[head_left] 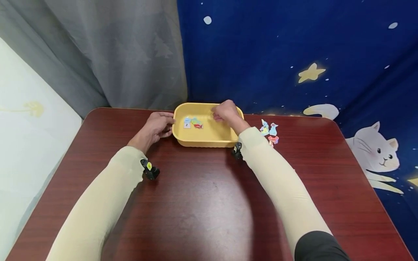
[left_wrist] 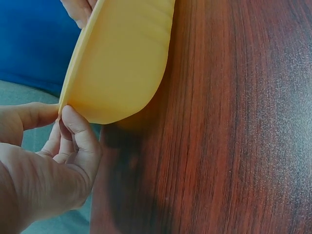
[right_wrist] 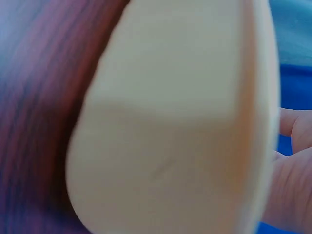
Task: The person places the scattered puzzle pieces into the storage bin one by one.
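Note:
A yellow plastic basin (head_left: 209, 136) sits near the far edge of the table. My left hand (head_left: 158, 125) pinches its left rim between thumb and fingertips, which the left wrist view shows close up at the rim (left_wrist: 73, 73). Over the basin's right half, my right hand (head_left: 226, 111) reaches down inside with bent fingers. The basin's wall (right_wrist: 170, 122) covers those fingertips in the right wrist view, so whether they hold anything is hidden. Small colourful paper cutouts, a blue-and-white one (head_left: 187, 123) and a green-and-red one (head_left: 197, 123), lie on the basin's floor.
Several more cutouts (head_left: 265, 128) lie on the dark red wooden table (head_left: 202, 203), to the right of the basin. A grey curtain (head_left: 130, 54) and a blue patterned curtain (head_left: 261, 54) hang just behind the far edge.

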`<state>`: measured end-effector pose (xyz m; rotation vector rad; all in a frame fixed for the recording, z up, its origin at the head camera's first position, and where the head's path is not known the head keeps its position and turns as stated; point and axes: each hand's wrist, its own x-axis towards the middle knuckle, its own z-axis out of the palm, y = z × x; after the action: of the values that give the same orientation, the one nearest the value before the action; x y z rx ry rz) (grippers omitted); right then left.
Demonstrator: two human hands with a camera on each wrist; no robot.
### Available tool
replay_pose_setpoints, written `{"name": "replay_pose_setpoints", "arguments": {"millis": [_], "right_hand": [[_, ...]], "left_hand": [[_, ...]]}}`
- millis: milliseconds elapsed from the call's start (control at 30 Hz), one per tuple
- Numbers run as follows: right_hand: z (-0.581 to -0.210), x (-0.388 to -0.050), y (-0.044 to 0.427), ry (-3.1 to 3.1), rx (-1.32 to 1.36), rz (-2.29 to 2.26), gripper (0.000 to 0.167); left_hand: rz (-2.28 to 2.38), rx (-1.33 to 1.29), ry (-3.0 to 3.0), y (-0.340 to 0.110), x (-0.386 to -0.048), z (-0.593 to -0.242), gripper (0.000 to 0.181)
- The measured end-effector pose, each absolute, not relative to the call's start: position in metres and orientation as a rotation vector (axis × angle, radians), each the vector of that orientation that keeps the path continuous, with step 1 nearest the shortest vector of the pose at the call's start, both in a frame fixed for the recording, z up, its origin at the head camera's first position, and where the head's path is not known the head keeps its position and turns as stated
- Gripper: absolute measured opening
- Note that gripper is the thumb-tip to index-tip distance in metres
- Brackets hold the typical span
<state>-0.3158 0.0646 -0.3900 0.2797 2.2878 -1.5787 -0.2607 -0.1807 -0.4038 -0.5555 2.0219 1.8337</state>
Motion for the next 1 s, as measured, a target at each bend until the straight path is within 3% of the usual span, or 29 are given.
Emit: {"name": "replay_pose_setpoints", "arguments": {"millis": [1000], "right_hand": [[-0.361, -0.313, 0.150, 2.432, 0.242, -1.435, 0.031]], "left_hand": [[1.815, -0.546, 2.027, -0.184, -0.260, -0.402, 0.036]]}}
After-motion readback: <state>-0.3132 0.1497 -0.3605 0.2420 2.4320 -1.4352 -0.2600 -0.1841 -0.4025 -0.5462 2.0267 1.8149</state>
